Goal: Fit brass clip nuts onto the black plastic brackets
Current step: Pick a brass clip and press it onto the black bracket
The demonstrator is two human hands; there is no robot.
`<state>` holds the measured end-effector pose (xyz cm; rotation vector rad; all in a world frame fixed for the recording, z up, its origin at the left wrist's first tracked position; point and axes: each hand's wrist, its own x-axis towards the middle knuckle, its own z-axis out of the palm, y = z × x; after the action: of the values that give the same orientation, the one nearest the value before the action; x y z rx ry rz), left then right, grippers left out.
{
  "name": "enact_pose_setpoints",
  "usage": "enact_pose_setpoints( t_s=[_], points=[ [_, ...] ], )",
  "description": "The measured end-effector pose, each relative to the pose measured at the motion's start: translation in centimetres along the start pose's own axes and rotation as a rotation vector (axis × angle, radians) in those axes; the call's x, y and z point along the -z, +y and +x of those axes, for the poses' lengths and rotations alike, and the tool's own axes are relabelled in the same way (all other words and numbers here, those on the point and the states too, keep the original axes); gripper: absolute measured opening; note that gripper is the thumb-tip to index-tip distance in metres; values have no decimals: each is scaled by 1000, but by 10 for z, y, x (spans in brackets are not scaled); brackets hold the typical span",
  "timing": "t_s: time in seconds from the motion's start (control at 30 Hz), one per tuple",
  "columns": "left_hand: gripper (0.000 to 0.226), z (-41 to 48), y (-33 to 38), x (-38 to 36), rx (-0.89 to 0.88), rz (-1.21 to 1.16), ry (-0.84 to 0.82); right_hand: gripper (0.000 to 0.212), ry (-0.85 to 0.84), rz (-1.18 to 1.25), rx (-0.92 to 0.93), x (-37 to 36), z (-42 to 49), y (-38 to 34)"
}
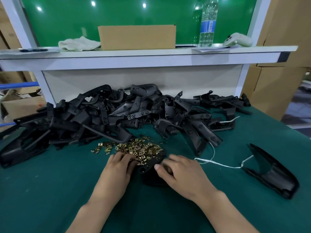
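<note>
A heap of small brass clip nuts (138,148) lies on the green table mat (50,190) in front of me. One black plastic bracket (151,172) lies just right of the heap, between my hands. My left hand (117,167) rests at the near edge of the heap with its fingertips among the nuts; whether it pinches one is hidden. My right hand (178,172) lies over the bracket with curled fingers holding it, thumb pointing left. A large pile of black brackets (117,115) fills the back of the mat.
A single black bracket (272,172) lies at the right, tied to a white string (217,163). Behind the pile stands a white shelf (143,59) carrying a cardboard box (137,37), a rag (79,43), a water bottle (207,24) and a pale device (239,40). Cardboard boxes (276,78) stand at the right.
</note>
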<state>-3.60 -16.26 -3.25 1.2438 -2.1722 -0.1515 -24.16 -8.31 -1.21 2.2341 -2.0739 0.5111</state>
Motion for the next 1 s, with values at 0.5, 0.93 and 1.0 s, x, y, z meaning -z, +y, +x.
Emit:
enact_pose_setpoints(
  t_s=[0.5,0.93,1.0],
  points=[
    [21,2,0,11,78,-18,22,75,-62,-18,85,-6,1,-1],
    [22,-2,-9,7,68,-77,0,57,-93,90,25,-11,-5,-12],
    [21,-2,-10,7,76,-116,15,54,-66,114,17,-12,-6,-11]
  ],
)
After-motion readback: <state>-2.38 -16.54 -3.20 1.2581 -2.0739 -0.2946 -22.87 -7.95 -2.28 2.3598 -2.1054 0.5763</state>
